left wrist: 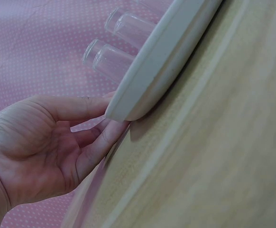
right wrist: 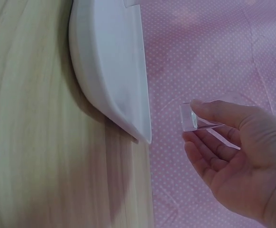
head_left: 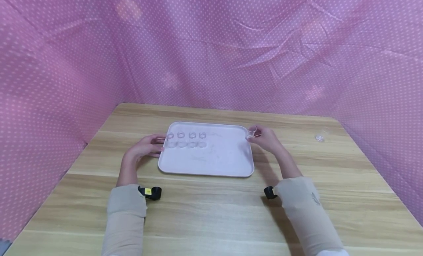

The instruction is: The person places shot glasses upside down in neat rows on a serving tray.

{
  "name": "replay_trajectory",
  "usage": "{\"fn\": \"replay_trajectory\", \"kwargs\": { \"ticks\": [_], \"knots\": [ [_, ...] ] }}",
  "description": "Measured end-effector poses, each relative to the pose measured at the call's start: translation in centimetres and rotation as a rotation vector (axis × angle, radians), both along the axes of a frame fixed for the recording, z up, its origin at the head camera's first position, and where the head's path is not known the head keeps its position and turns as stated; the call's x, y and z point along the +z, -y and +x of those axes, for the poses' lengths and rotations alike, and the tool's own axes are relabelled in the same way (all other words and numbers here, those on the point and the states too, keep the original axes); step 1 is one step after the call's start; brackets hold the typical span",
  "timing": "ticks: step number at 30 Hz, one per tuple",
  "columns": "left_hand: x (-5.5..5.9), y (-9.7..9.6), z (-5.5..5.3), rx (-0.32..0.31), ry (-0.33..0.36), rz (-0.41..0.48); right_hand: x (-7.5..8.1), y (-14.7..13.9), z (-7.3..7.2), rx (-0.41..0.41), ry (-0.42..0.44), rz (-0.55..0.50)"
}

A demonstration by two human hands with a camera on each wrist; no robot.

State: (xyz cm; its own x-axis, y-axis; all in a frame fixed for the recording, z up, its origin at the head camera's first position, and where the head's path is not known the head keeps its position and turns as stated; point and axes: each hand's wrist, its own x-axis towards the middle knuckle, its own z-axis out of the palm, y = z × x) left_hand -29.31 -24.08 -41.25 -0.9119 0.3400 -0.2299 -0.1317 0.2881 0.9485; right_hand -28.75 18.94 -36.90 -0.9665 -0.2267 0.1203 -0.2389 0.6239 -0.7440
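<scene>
A white rectangular tray (head_left: 228,153) lies on the table with several clear shot glasses (head_left: 192,144) standing in a row on its left part. At the tray's left edge, my left hand (head_left: 145,147) grips the rim. The left wrist view shows its thumb against the rim and fingers (left wrist: 102,142) at the underside. My right hand (head_left: 266,139) pinches another clear shot glass (right wrist: 189,118) between thumb and fingers, held tilted by the tray's right back corner. In the right wrist view this glass is apart from the tray.
One more clear glass (head_left: 319,138) stands on the wooden table (head_left: 211,212) at the far right. Pink dotted cloth (head_left: 211,58) hangs behind and along both sides of the table. A black wrist camera (head_left: 153,193) sits on the left sleeve.
</scene>
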Motion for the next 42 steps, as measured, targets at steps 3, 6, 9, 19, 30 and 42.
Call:
{"fn": "replay_trajectory", "kwargs": {
  "ticks": [3,6,9,19,30,42],
  "knots": [
    [0.1,0.0,0.0,0.002,0.003,-0.006,0.0,0.5,-0.3,0.003,0.0,0.008],
    [0.2,0.0,0.0,0.003,0.005,-0.01,0.1,1.0,-0.4,0.01,-0.015,0.023],
    [0.2,0.0,0.0,0.005,0.006,-0.01,0.2,1.7,-0.7,0.021,-0.019,0.011],
    [-0.1,-0.1,0.1,0.016,0.021,0.002,-0.1,4.1,-1.4,0.098,-0.026,-0.005],
    [-0.1,0.0,0.3,0.012,0.003,0.006,-0.1,6.0,-1.5,0.116,-0.037,-0.008],
    [0.0,-0.1,0.4,0.02,-0.003,-0.003,-0.4,6.3,-1.7,0.118,-0.093,0.032]
  ]
}}
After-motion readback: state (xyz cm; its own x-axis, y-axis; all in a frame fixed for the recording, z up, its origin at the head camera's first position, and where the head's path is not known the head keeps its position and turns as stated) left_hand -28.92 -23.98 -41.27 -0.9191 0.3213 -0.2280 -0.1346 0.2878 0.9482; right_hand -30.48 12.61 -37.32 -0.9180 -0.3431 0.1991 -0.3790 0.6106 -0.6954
